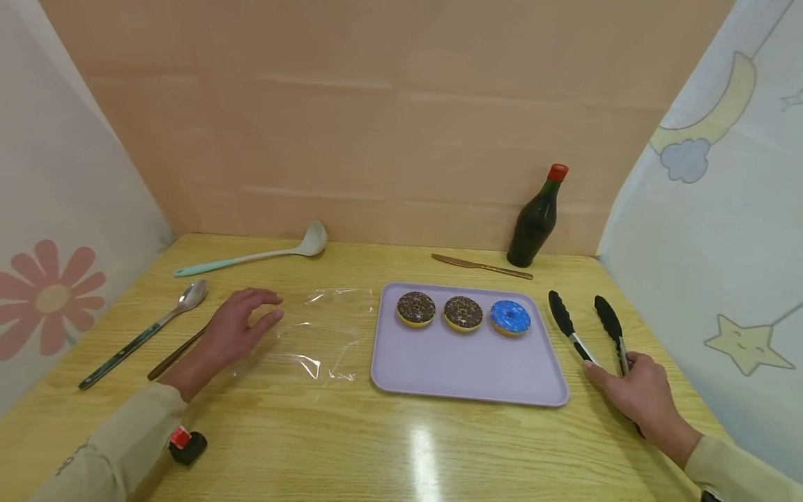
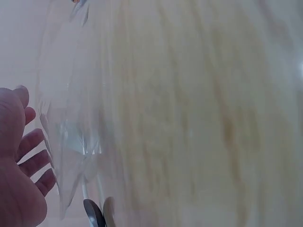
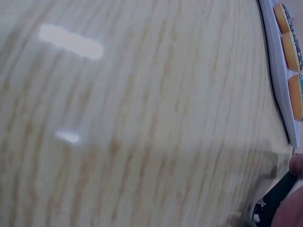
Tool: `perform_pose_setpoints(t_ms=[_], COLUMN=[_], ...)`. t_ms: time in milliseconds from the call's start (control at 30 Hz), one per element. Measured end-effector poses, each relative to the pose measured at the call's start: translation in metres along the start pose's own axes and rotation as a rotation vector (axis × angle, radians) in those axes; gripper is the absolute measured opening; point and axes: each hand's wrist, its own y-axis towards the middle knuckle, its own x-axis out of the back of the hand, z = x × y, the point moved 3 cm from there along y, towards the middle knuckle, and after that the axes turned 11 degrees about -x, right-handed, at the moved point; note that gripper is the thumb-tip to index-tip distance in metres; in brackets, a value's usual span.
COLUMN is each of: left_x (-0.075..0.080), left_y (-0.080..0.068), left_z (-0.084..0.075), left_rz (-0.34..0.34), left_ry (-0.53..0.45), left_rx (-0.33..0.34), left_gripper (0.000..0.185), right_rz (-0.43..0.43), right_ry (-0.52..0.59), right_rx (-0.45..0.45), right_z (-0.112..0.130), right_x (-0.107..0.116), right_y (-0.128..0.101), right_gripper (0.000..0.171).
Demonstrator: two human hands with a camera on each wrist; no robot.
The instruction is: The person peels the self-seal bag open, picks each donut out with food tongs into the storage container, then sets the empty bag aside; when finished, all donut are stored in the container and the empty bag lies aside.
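My right hand (image 1: 640, 394) grips a pair of tongs (image 1: 561, 314) with black tips, the thumb on one arm and fingers at the other. The tongs' arms stand apart, right of a lilac tray (image 1: 464, 369). On the tray sit two chocolate-topped donuts (image 1: 416, 309) and a blue-topped donut (image 1: 510, 317) in a row. My left hand (image 1: 235, 328) holds nothing, its fingers loosely bent beside a clear plastic bag (image 1: 320, 335). In the left wrist view the bag (image 2: 71, 142) lies close to those fingers; whether they touch it I cannot tell.
A ladle (image 1: 310, 240) lies at the back left, with a spoon (image 1: 191, 296) in front of it. Partly under my left arm is a thin handle (image 1: 172, 362). A table knife (image 1: 479, 265) and a dark bottle (image 1: 533, 223) with a red cap are behind the tray.
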Motion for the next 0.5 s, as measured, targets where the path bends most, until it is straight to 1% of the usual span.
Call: perform_pose_setpoints(t_ms=[67, 200, 367, 467, 500], left_x=[-0.0005, -0.0009, 0.0000, 0.0012, 0.0018], left_y=[0.0006, 0.0018, 0.0023, 0.0024, 0.0026], left_z=[-0.0004, -0.0026, -0.0063, -0.0077, -0.0081], left_rz=[0.018, 0.033, 0.054, 0.064, 0.067], left_ry=[0.013, 0.021, 0.018, 0.015, 0.014], left_rx=[-0.003, -0.006, 0.011, 0.015, 0.012], left_gripper=[0.024, 0.028, 0.030, 0.030, 0.031], right_rz=[-0.015, -0.026, -0.044, -0.033, -0.036], right_ry=[0.002, -0.029, -0.058, -0.083, -0.088], right_rx=[-0.012, -0.048, -0.056, -0.064, -0.051], right_z=[-0.0009, 0.0003, 0.0032, 0.0051, 0.0058], right_x=[-0.0020, -0.0059, -0.0092, -0.0094, -0.0083], right_y=[0.0015, 0.0039, 0.0030, 0.0005, -0.0006], right_gripper=[0.090, 0.096, 0.098, 0.102, 0.102])
